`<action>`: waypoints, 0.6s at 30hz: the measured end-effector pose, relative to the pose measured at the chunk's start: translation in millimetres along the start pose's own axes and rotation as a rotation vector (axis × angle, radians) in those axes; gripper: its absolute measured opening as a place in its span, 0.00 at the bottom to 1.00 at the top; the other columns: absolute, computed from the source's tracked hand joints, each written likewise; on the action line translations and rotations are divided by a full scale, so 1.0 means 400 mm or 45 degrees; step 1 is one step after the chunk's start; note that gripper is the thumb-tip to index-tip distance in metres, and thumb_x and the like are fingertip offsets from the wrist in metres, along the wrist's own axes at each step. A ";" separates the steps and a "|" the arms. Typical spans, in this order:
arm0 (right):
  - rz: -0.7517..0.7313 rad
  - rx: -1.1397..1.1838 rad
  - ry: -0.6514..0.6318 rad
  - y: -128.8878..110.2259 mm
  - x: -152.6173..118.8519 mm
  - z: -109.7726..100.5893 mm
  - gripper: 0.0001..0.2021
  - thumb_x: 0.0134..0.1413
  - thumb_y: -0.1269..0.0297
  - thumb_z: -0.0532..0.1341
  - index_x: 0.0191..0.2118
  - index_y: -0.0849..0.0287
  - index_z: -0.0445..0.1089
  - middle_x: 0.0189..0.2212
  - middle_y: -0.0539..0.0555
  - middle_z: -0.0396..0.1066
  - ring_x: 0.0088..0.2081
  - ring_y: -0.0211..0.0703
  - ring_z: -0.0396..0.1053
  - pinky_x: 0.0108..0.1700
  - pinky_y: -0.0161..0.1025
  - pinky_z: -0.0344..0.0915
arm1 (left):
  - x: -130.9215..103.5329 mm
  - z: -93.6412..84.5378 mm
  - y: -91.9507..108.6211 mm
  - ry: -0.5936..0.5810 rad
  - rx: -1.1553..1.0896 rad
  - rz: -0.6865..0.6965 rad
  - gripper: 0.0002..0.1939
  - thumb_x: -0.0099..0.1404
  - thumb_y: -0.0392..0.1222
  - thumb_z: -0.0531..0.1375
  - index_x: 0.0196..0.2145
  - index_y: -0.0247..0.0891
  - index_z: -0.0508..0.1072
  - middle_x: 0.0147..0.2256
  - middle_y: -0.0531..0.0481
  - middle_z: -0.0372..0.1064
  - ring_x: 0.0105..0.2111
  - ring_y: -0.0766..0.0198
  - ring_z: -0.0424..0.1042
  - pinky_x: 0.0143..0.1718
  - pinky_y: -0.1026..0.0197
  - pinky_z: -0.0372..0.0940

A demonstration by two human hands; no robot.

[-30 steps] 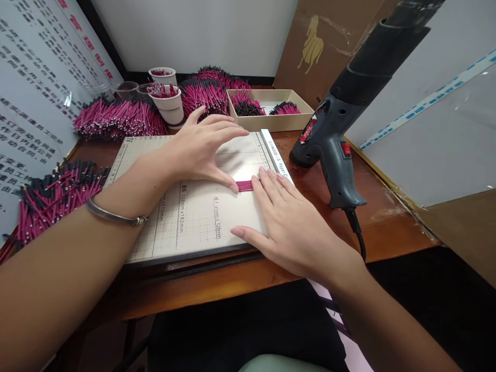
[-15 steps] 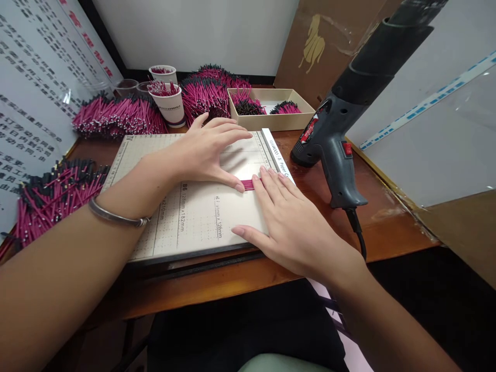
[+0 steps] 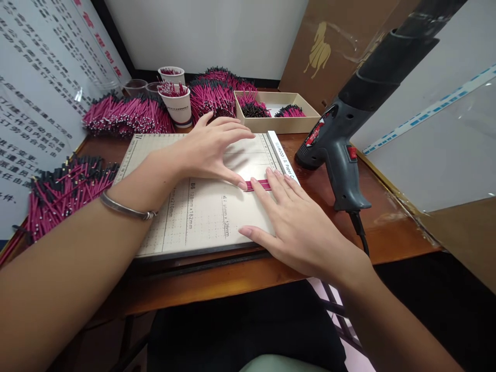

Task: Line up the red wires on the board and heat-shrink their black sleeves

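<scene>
Left of the dark-grey plastic heat gun (image 3: 356, 119) stand a cream rectangular box (image 3: 282, 125) and, farther left, two white paper cups (image 3: 180, 109); behind the gun, gold-printed brown cardboard (image 3: 339, 51).

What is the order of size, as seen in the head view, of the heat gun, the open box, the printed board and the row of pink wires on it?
1. Printed board, partly hidden
2. Heat gun, cut off at the top
3. Open box
4. Row of pink wires, partly hidden
</scene>
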State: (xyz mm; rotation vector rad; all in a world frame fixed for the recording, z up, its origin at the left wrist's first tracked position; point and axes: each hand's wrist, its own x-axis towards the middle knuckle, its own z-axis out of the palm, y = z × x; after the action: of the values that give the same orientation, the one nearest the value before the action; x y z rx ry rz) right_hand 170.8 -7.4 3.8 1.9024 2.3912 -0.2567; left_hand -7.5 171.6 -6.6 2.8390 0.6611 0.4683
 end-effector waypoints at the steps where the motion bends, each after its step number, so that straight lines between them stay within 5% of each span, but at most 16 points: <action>1: -0.003 0.001 0.007 0.000 -0.001 0.001 0.52 0.64 0.27 0.46 0.77 0.67 0.48 0.76 0.75 0.35 0.78 0.64 0.32 0.79 0.61 0.39 | 0.000 -0.001 -0.001 -0.002 0.001 -0.003 0.52 0.55 0.82 0.59 0.66 0.44 0.68 0.67 0.38 0.65 0.70 0.39 0.58 0.72 0.30 0.36; 18: -0.005 0.024 0.044 -0.003 -0.001 0.001 0.50 0.65 0.29 0.47 0.76 0.68 0.51 0.75 0.77 0.37 0.78 0.66 0.35 0.78 0.63 0.41 | 0.004 0.005 0.004 0.000 -0.061 0.044 0.51 0.53 0.81 0.63 0.65 0.45 0.70 0.67 0.39 0.66 0.69 0.39 0.59 0.72 0.33 0.39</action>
State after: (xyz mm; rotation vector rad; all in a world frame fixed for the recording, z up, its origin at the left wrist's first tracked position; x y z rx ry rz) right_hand 169.7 -7.9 3.6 1.9264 2.4232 -0.2498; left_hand -4.9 170.6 -7.8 2.8093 0.5937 0.4829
